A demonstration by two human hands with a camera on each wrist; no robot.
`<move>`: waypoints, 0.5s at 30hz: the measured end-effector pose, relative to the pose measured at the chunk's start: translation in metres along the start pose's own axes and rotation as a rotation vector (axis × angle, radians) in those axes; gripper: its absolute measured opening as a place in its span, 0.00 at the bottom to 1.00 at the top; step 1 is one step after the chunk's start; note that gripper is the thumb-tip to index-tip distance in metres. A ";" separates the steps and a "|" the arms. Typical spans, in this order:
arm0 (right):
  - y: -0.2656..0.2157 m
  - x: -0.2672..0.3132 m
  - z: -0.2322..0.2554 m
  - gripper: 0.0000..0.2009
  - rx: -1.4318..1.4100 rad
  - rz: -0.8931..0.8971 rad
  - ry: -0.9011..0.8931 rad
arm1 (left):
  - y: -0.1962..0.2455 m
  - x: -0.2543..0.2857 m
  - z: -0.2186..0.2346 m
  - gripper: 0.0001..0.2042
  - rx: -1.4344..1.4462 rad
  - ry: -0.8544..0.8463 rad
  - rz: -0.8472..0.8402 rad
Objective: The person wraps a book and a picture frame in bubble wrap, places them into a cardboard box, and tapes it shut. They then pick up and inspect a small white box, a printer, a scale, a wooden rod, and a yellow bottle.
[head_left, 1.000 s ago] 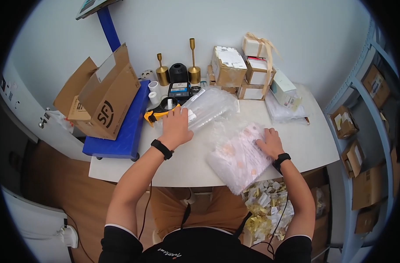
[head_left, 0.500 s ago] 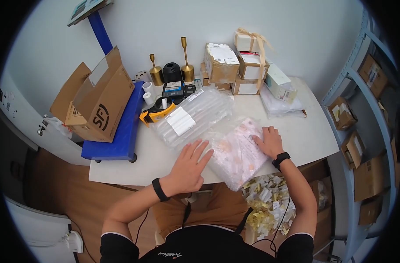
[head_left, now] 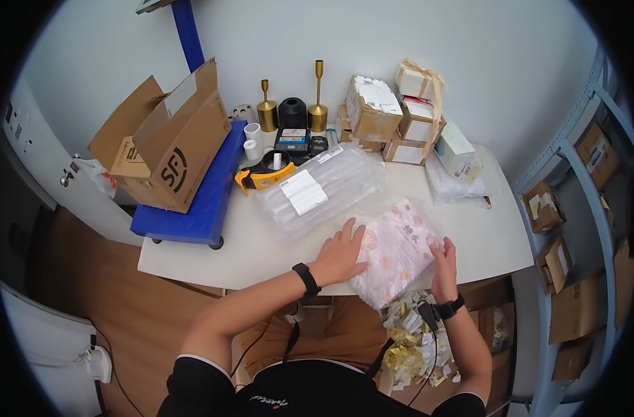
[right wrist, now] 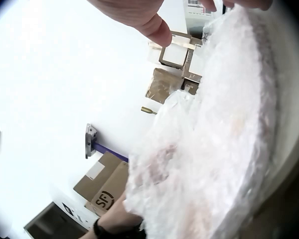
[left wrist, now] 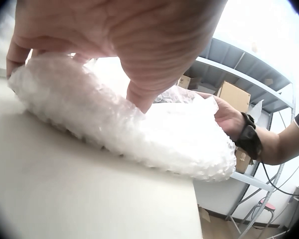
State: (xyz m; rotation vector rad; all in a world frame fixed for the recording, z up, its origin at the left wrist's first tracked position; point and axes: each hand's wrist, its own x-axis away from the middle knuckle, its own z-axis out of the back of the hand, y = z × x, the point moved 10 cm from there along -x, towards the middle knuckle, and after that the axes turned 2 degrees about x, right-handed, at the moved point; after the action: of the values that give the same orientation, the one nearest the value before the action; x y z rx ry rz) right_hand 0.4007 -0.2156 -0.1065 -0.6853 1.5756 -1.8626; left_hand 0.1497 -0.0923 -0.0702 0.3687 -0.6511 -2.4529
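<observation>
On the pale bench (head_left: 494,243), by the wall (head_left: 275,35), the bubble-wrapped package (head_left: 394,251) is placed, its near corner overhanging the edge. Its left side is clamped in the grip of the left hand (head_left: 339,256); at its right edge, the right hand (head_left: 444,270) is held with thumb and fingers apart.

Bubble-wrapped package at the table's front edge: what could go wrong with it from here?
The package has a corner jutting past the edge of the table, so it could slip down toward the paper scraps if the left hand loses hold. The black cable hanging near the right hand might snag. Sliding the package inward might bump the clear plastic pack.
</observation>
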 end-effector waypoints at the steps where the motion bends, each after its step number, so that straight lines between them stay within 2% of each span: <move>1: 0.012 0.018 -0.007 0.38 -0.260 -0.142 -0.084 | -0.002 -0.003 0.001 0.40 -0.022 0.037 0.013; 2: 0.011 0.034 -0.006 0.38 -0.253 -0.141 -0.086 | -0.004 -0.006 0.002 0.42 -0.044 0.075 0.025; 4: 0.016 0.071 -0.021 0.39 -0.366 -0.324 -0.173 | -0.006 -0.012 -0.005 0.43 -0.044 0.081 0.001; 6: -0.008 0.098 -0.039 0.40 -0.398 -0.378 -0.180 | -0.005 -0.017 -0.008 0.44 -0.052 0.084 -0.027; 7: -0.011 0.107 -0.046 0.40 -0.434 -0.431 -0.187 | -0.009 -0.020 -0.010 0.45 -0.015 0.062 0.016; 9: -0.014 0.107 -0.049 0.38 -0.439 -0.431 -0.171 | -0.013 -0.025 -0.008 0.46 0.022 0.046 0.056; 11: -0.012 0.103 -0.051 0.37 -0.443 -0.426 -0.158 | -0.023 -0.027 -0.018 0.49 0.152 -0.113 0.180; 13: -0.008 0.099 -0.062 0.34 -0.574 -0.377 -0.254 | -0.029 -0.031 -0.032 0.48 0.261 -0.124 0.169; 15: -0.011 0.098 -0.060 0.33 -0.552 -0.317 -0.227 | -0.030 -0.029 -0.042 0.47 0.374 -0.129 0.167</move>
State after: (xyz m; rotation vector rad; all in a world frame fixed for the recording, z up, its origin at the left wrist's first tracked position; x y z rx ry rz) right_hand 0.2892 -0.2451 -0.1045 -1.4062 1.9219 -1.4754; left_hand 0.1756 -0.0693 -0.1181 0.2866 -1.1545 -2.2051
